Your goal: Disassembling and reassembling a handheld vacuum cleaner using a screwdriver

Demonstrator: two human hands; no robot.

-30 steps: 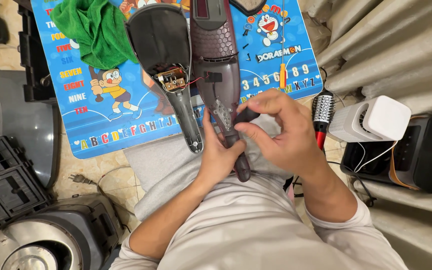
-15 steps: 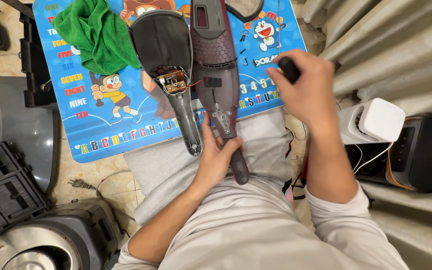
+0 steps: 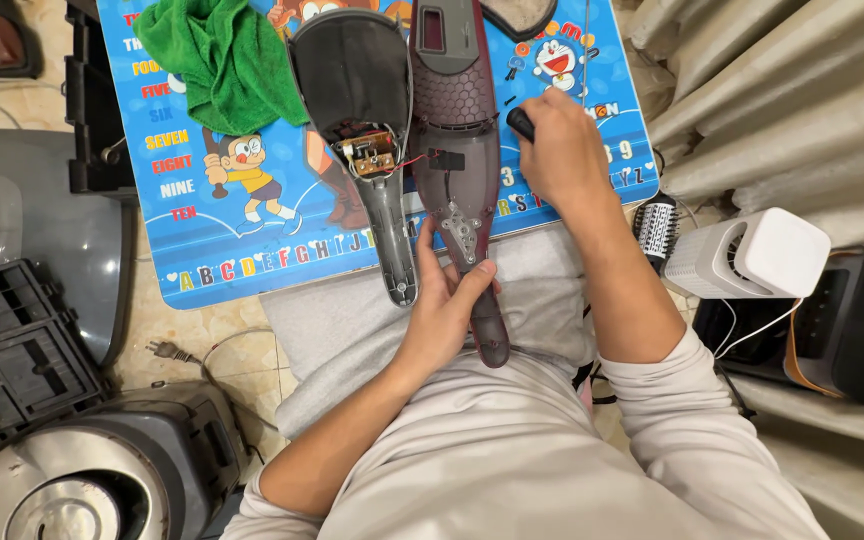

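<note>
A maroon handheld appliance shell half [image 3: 457, 120] lies lengthwise on a blue cartoon-printed board [image 3: 212, 230]. My left hand [image 3: 449, 300] grips its narrow handle near my lap. Beside it lies the matching dark grey shell half [image 3: 357, 110], opened up, with a small circuit board and red wires showing. My right hand [image 3: 557, 150] is over the board to the right of the maroon half, fingers closed around a black tool handle [image 3: 520, 124]; its tip is hidden.
A green cloth [image 3: 217, 60] lies on the board's upper left. A white fan heater [image 3: 747, 255], a round hairbrush [image 3: 656, 228] and a black box [image 3: 852, 320] sit at right. Dark plastic parts [image 3: 12, 345], a round grey appliance [image 3: 82, 480] and a loose plug [image 3: 162, 351] lie at left.
My right hand left the handle near my lap, moved up and to the right with the black tool, and now rests on the board beside the maroon half. The left hand kept its grip.
</note>
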